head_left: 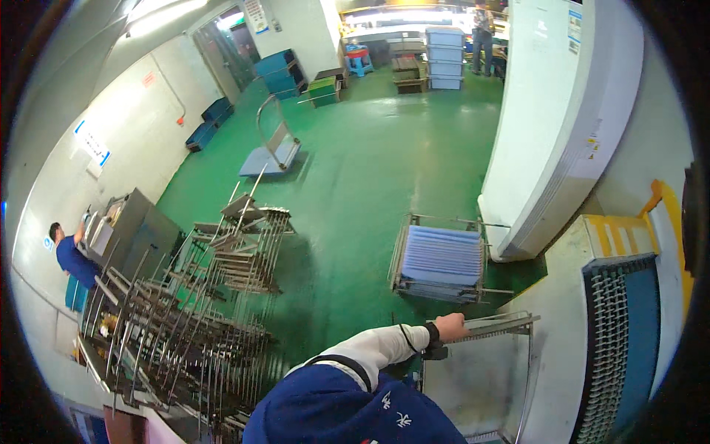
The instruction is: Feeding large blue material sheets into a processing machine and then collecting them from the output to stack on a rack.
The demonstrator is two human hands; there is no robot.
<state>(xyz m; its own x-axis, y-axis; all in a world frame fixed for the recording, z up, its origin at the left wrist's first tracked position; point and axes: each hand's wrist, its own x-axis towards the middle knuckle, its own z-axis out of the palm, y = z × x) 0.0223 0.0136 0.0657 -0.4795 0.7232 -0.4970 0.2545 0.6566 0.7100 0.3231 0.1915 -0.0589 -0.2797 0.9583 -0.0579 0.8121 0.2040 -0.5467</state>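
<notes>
My left hand [450,325] reaches out from a white sleeve with a dark band at the wrist. Its fingers are closed round the top corner of a metal rack [503,325]. The rack has a toothed top rail and thin upright rods, with a greyish surface showing between them. My sleeve and navy top hide part of its near left side. Beyond it on the floor stands another metal rack [397,259], filled with a row of light-blue sheets [444,255]. My right hand is out of view.
Metal racks [244,259] crowd the left floor. A machine with a chain conveyor [610,348] stands at right, near a tall white cabinet [532,111]. Farther off are a platform trolley [270,159], stacked blue crates [445,59] and two people [74,255], [483,37].
</notes>
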